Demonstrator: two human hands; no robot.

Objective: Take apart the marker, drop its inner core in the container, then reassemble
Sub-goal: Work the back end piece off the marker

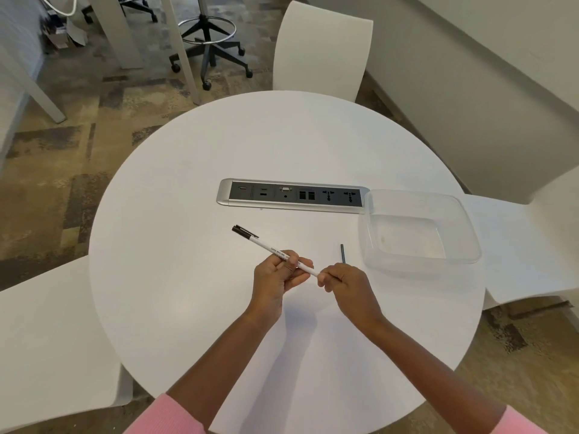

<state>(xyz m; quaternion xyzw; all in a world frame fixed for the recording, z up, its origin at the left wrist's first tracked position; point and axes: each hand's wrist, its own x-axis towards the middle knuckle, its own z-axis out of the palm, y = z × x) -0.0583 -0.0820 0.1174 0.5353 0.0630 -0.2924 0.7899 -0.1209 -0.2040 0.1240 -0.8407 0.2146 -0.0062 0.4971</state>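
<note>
One round white table (pixel 194 302), bare but for a few items, fills most of my view. Set into its far half: a silver-framed socket panel (pixel 291 195) with dark ports and outlets. Just right of that panel, touching its end: a clear plastic container (pixel 470 245), rectangular, open at the top, nothing visible inside. Three white chairs stand round the table: one at the far side (pixel 322 48), one at the right (pixel 532 245), one at the near left (pixel 47 339). Floor: patterned carpet in browns and greys. Beyond, at upper left: a black swivel stool (pixel 210 42) with a chrome foot-ring, beside pale desk legs. A white wall runs along the upper right.

Marker (pixel 269 247): white barrel with printed lettering, black cap with clip on its far-left end, held above the table and slanting from upper left down to lower right. My left hand (pixel 275 277) is curled round the barrel near its lower half, thumb and fingers closed on it. My right hand (pixel 344 283) pinches the barrel's near end between fingertips. Also rising from the right hand's grip: a thin dark rod, the inner core (pixel 342 253), pointing away from me, its tip near the container's front left corner but not touching it. Pink sleeves (pixel 163 415) cover both my forearms at the bottom edge.
</note>
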